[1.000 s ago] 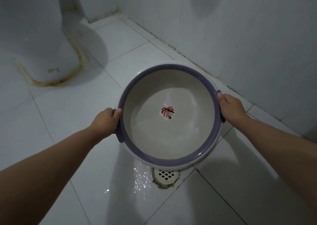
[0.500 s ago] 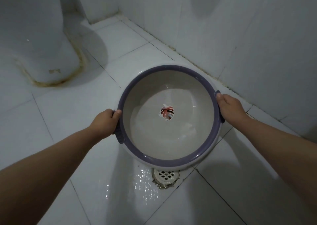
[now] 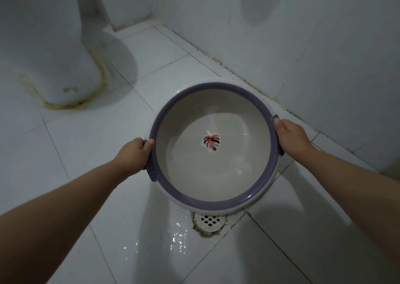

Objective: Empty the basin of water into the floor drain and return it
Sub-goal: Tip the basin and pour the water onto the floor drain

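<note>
Head view of a tiled bathroom floor. A round basin (image 3: pixel 214 175), pale inside with a purple rim, is held above the floor by both hands. The left hand (image 3: pixel 132 156) has its fingers wrapped around the purple handle on the basin's left side, thumb on the rim. The right hand (image 3: pixel 292 137) grips the handle on the right side in the same way, fingers curled under the rim. A leaf picture (image 3: pixel 211 142) marks the centre of the basin's bottom; a thin layer of water with small glints lies toward its near side. The floor drain (image 3: pixel 209 221), a white grate, sits just beyond the basin's near edge, partly covered by it. Water droplets (image 3: pixel 178 238) shine on the tile left of the drain. A toilet base (image 3: pixel 49 52) stands at far left; the wall (image 3: pixel 324 45) runs along the right.
</note>
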Demonstrator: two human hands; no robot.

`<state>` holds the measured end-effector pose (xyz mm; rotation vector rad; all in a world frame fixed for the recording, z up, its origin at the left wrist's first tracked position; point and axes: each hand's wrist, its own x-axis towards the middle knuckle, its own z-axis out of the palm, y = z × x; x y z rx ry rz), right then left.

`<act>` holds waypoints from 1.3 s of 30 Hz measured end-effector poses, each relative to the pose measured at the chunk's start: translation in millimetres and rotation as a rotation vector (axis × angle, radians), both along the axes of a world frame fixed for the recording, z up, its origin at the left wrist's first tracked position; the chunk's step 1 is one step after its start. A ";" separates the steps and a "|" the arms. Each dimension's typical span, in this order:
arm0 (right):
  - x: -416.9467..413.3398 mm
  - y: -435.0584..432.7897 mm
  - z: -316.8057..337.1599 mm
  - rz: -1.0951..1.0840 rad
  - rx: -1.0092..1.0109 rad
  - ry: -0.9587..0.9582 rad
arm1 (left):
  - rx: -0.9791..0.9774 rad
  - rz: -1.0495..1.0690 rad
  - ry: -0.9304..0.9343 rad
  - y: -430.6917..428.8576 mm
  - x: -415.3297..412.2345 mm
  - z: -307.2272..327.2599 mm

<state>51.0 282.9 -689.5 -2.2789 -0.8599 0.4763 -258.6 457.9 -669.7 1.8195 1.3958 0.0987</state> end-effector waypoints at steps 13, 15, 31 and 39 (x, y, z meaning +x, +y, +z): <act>-2.6 -2.9 5.1 0.043 -0.022 -0.037 | -0.007 -0.009 0.014 -5.1 -3.0 1.3; -2.7 -2.8 5.3 0.043 -0.022 -0.038 | -0.008 -0.006 0.016 -4.8 -3.9 0.9; -0.9 -4.2 5.2 0.060 -0.045 -0.062 | -0.019 -0.016 0.022 -3.9 -6.3 0.7; 0.2 -4.8 4.9 0.068 -0.056 -0.078 | -0.021 -0.028 0.035 -4.2 -6.5 1.7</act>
